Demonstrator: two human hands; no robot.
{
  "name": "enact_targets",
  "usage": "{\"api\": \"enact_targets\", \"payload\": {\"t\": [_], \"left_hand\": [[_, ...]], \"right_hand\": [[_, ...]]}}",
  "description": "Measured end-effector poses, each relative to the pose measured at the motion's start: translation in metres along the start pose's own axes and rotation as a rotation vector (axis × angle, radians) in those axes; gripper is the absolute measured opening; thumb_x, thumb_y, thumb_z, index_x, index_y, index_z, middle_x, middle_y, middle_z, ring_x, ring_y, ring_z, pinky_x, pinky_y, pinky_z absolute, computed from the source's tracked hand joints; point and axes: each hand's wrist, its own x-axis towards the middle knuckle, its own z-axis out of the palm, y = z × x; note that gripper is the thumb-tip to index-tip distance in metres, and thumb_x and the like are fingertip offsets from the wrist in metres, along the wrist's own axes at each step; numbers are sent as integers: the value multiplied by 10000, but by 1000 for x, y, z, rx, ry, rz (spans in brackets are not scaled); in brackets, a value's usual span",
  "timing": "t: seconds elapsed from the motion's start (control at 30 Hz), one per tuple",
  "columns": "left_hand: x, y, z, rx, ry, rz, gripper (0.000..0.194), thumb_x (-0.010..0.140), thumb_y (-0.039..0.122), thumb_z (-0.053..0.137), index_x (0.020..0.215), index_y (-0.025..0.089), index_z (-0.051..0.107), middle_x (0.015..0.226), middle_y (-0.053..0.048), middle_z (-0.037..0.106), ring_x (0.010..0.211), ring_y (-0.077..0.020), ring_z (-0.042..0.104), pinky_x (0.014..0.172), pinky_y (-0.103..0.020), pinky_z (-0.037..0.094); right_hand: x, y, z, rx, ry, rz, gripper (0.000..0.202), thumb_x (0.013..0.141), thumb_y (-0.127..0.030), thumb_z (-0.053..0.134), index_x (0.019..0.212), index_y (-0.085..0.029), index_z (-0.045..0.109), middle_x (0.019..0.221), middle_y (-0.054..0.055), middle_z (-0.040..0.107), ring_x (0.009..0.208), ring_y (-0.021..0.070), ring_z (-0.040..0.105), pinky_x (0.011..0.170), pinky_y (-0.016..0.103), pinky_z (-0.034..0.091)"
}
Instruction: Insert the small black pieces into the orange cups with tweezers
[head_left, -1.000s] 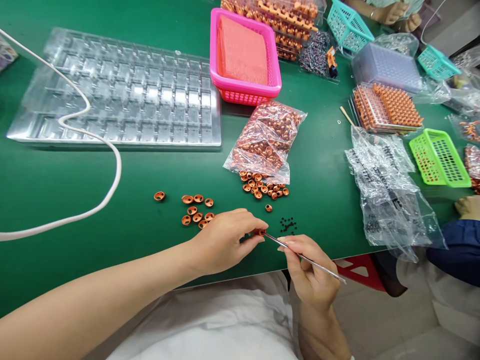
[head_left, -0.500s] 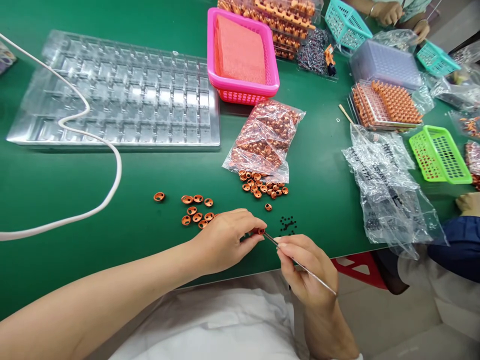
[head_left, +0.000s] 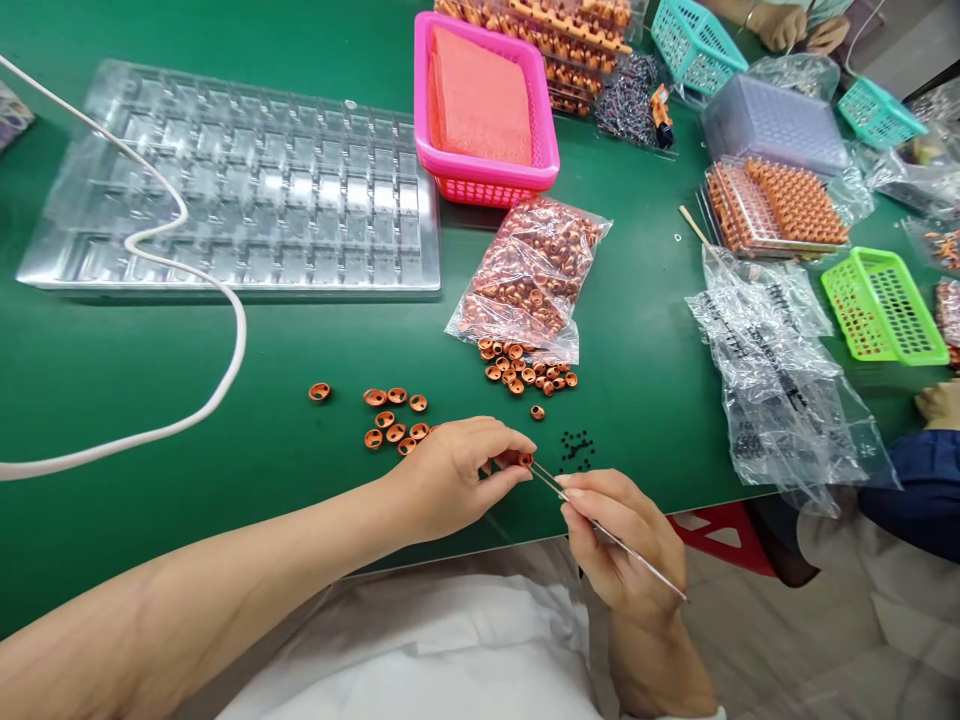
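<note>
Between the thumb and fingers of my left hand [head_left: 457, 475] is a small copper-coloured cup-shaped part [head_left: 526, 460]. My right hand [head_left: 630, 545] grips a pair of metal tweezers [head_left: 622, 543], whose tips reach the part's edge; whether they hold anything is too small to tell. Tiny black pieces [head_left: 576, 447] lie scattered just beyond my right fingers. Several like copper-coloured cups [head_left: 395, 433] rest to the left of my left hand, partly hidden by it. More loose cups [head_left: 516, 378] spill out at the mouth of a clear bag [head_left: 532, 270] full of them.
A clear plastic tray [head_left: 247, 190] lies at the left, crossed by a white cable [head_left: 241, 340]. Behind the bag stands a pink basket [head_left: 551, 130]. To the right are crumpled plastic bags [head_left: 787, 380], a green basket [head_left: 885, 305] and stacked orange parts [head_left: 795, 205]. Other people's hands [head_left: 780, 25] show at the far right.
The tweezers' tips have spread apart at the copper-coloured cup, and my right hand has moved slightly right. My left hand still pinches the cup, which has shifted a little.
</note>
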Motion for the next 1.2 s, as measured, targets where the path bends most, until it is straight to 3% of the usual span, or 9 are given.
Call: {"api": "enact_targets", "payload": {"t": [0.1, 0.23, 0.4, 0.57, 0.97, 1.2], "left_hand": [[1, 1, 0, -10, 1, 2, 142, 870, 76, 792, 997, 130, 759, 795, -3, 742, 674, -113, 664, 645, -185, 526], [0, 0, -1, -55, -5, 13, 133, 883, 113, 806, 1009, 135, 771, 798, -11, 756, 690, -117, 678, 648, -183, 529], [-2, -1, -1, -106, -41, 134, 130, 965, 180, 737, 1085, 129, 747, 862, -38, 799, 774, -149, 706, 711, -222, 554], [-4, 1, 0, -103, -84, 206, 123, 1020, 217, 670, 1101, 137, 716, 886, -47, 805, 768, -160, 696, 730, -257, 561], [-7, 6, 2, -48, -88, 288, 189, 1084, 235, 550, 1076, 121, 701, 836, -69, 776, 716, -155, 675, 674, -257, 549], [-9, 9, 4, -60, -98, 265, 156, 1066, 201, 570, 1080, 120, 702, 842, -69, 772, 730, -160, 679, 690, -252, 560]], "right_hand": [[-1, 0, -1, 22, 55, -6, 353, 936, -55, 641, 1256, -203, 664, 1091, 94, 761, 957, 228, 744, 769, 430, 662], [-2, -1, -7, 40, 115, 13, 291, 1030, -126, 472, 1234, -181, 672, 1151, 130, 725, 1061, 283, 715, 886, 540, 620], [-3, 0, -12, -19, -23, 42, 352, 1016, -73, 474, 1308, -187, 633, 1002, 92, 685, 859, 202, 655, 704, 364, 584], [-3, 13, -9, -95, -235, -160, 339, 936, -18, 622, 1252, -139, 638, 913, 68, 669, 764, 164, 569, 667, 321, 529], [-13, 27, -10, -164, -328, -325, 350, 973, -71, 586, 1318, -101, 638, 940, 96, 722, 844, 193, 631, 715, 358, 569], [-2, 23, -12, -179, -344, -401, 286, 934, -34, 601, 1205, -57, 692, 945, 108, 717, 821, 202, 635, 649, 355, 513]]}}
